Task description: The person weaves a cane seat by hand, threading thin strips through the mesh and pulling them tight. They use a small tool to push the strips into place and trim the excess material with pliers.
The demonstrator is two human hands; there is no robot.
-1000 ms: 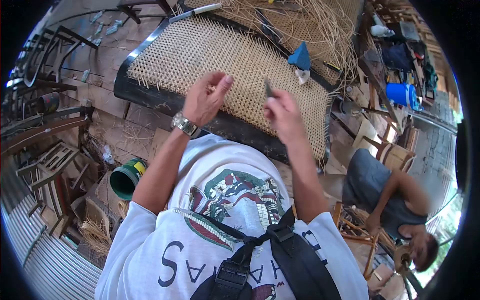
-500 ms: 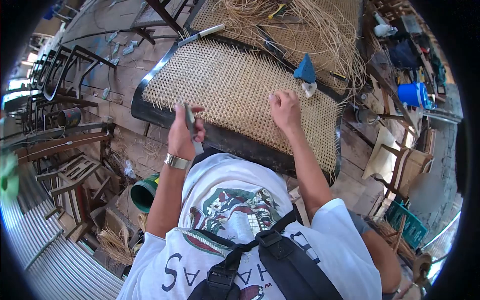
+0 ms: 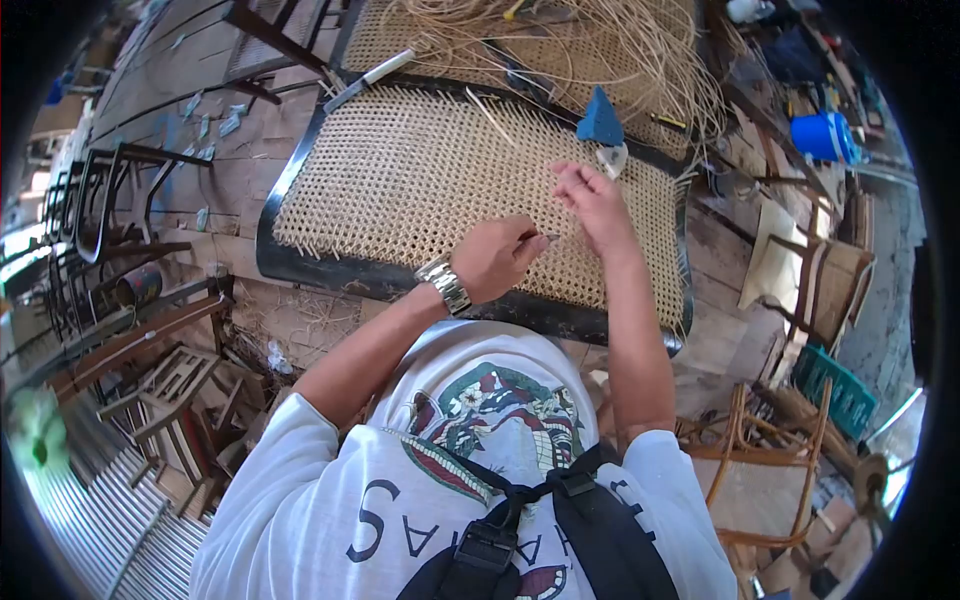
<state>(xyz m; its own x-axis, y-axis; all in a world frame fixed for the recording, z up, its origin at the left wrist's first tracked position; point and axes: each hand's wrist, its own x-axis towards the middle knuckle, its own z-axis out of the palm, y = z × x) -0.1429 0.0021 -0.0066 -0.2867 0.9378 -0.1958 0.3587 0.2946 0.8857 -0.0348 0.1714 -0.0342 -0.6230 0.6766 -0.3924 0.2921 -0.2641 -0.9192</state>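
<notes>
Woven cane webbing (image 3: 390,160) fills a black-framed chair panel (image 3: 330,268) in front of me. My left hand (image 3: 492,262), with a metal watch at the wrist, is closed low over the webbing. A small dark tip of a slim grey knife shows by its thumb; the rest is hidden in the fist. My right hand (image 3: 597,205) hovers above the webbing with fingers bent and apart, and I see nothing in it. Just beyond it are a blue wedge-shaped block (image 3: 600,120) and a whitish lump (image 3: 611,160). A pale loose strand (image 3: 490,117) lies across the far part.
A white-handled tool (image 3: 385,70) rests on the far left frame edge. Loose cane strands (image 3: 640,50) cover a second woven panel behind. Wooden chair frames (image 3: 150,200) stand at left, a blue bucket (image 3: 822,137) at right, and a green crate (image 3: 835,390) at lower right.
My left hand has swung right and forward over the webbing, turning the knife mostly out of sight. My right hand has shifted slightly right, its fingers loosening. A pale strand now stands out on the webbing.
</notes>
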